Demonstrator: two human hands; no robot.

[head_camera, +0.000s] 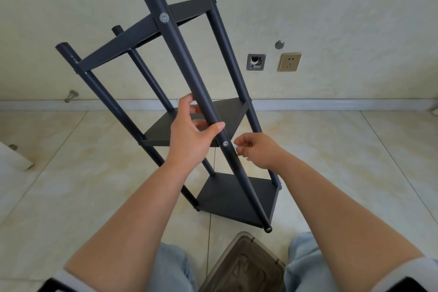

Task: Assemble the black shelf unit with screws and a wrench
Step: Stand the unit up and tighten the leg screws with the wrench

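Nearest of all, below both forearms, a translucent brown plastic bin (244, 265) sits on the floor between the person's knees, which are in pale blue jeans (305, 258). Beneath everything runs a floor of large cream tiles (355, 161) with yellowish marbling and thin dark joints. Far to the left of the left hand, a white board (14, 156) lies at the frame's edge.

Just beyond the bin stands the black shelf unit (237, 199), tilted toward the person, its lowest square shelf near the floor under the right wrist. The left hand (192, 137) grasps the nearest round post (180, 50), fingers curled behind it and the thumb laid across its front. Directly below that thumb a silver screw head (225, 143) sits in the post, level with the middle shelf (166, 130). The right hand (254, 149) is just right of this screw, fingers loosely curled with the tips drawn together; whether it pinches anything I cannot tell.

Higher up, above the left hand, a second screw (164, 18) fixes the top shelf (132, 35) to the same post. Four dark, matte posts run through all three shelves.

Behind the unit, a white baseboard (331, 104) meets a cream textured wall. Up and right of the right hand are an open junction box (256, 62), a gold socket (289, 62) and a small round cap (279, 44). A metal doorstop (71, 95) sticks out left of the left hand.
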